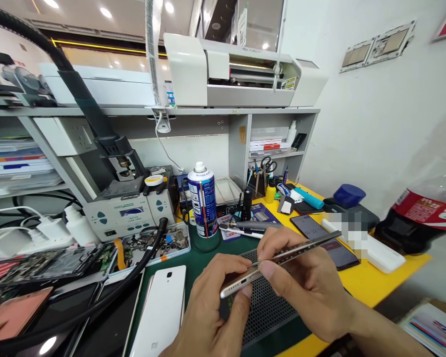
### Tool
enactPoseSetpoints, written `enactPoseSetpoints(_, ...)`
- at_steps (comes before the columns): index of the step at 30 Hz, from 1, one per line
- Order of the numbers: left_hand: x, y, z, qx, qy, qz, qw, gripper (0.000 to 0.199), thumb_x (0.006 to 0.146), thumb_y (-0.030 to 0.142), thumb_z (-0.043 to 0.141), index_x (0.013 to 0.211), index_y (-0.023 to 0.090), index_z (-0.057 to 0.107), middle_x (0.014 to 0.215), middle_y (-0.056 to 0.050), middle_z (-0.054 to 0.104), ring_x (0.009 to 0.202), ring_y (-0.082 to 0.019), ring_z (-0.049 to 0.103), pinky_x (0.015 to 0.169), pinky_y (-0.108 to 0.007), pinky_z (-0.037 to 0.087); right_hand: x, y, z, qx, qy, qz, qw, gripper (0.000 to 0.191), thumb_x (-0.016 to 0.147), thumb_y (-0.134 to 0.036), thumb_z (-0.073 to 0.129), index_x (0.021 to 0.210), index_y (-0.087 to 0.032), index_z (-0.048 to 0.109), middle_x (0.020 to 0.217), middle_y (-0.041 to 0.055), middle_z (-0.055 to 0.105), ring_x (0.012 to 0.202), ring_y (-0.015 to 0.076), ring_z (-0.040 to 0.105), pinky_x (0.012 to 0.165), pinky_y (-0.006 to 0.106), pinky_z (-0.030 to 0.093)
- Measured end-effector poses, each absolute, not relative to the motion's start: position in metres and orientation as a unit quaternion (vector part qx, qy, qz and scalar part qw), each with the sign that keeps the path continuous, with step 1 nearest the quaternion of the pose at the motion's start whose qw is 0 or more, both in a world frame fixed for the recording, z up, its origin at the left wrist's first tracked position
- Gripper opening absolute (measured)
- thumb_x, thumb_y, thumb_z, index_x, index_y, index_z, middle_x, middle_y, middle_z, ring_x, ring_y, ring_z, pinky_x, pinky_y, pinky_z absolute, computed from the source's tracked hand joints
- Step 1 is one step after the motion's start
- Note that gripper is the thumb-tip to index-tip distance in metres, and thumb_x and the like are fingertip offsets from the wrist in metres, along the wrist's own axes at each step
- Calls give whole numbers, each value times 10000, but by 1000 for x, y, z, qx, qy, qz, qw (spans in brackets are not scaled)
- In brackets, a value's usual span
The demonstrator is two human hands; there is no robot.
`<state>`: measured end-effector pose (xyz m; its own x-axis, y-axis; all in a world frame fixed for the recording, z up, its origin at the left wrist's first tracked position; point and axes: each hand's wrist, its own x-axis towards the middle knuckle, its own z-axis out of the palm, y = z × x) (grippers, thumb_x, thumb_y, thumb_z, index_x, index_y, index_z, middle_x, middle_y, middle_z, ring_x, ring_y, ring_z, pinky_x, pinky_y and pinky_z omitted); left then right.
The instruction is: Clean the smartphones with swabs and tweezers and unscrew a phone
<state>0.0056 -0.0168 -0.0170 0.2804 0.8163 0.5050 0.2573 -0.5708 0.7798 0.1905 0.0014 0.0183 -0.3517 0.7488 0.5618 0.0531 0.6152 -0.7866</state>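
Observation:
Between my two hands is a slim phone (241,283), seen nearly edge-on, with a port in its near end and a row of small marks along its side. My left hand (211,300) grips the near end, thumb below and fingers above. My right hand (315,285) pinches the long edge with thumb and fingertips; whether a small tool is in that pinch is hidden. Under the hands lies a black perforated mat (269,312) on the green work mat (182,292). A white phone back cover (161,307) lies left of my left hand.
A blue spray can (202,203) stands behind the hands. At left are a grey control unit (132,213), a parts tray (182,250) and a black hose (141,267). To the right lie a phone with a lit screen (308,228), a white bar-shaped device (384,255) and a cola bottle (412,218).

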Motion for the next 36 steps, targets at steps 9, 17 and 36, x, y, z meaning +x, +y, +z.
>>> enactPoseSetpoints(9,5,-17,-16,740,366,481,295,138,959,214,461,1071,229,540,1108,-89,623,1021,-205,616,849,-323,526,191,2,20,-267,-765,321,491,35,951,-210,515,953,-219,549,838,20,513,657,129,487,589,268,425)
enactPoseSetpoints(17,9,-20,-13,717,379,493,314,126,956,254,476,1032,225,572,1100,-90,636,1011,-213,611,833,-318,517,190,1,23,-260,-780,290,490,57,948,-190,494,959,-221,541,846,33,538,770,180,556,672,320,462)
enactPoseSetpoints(36,11,-20,-13,712,380,500,313,134,953,262,483,1026,222,587,1116,-98,644,1028,-219,618,848,-325,529,189,2,23,-257,-776,281,503,70,923,-169,522,961,-222,546,840,30,552,777,182,577,677,318,482)
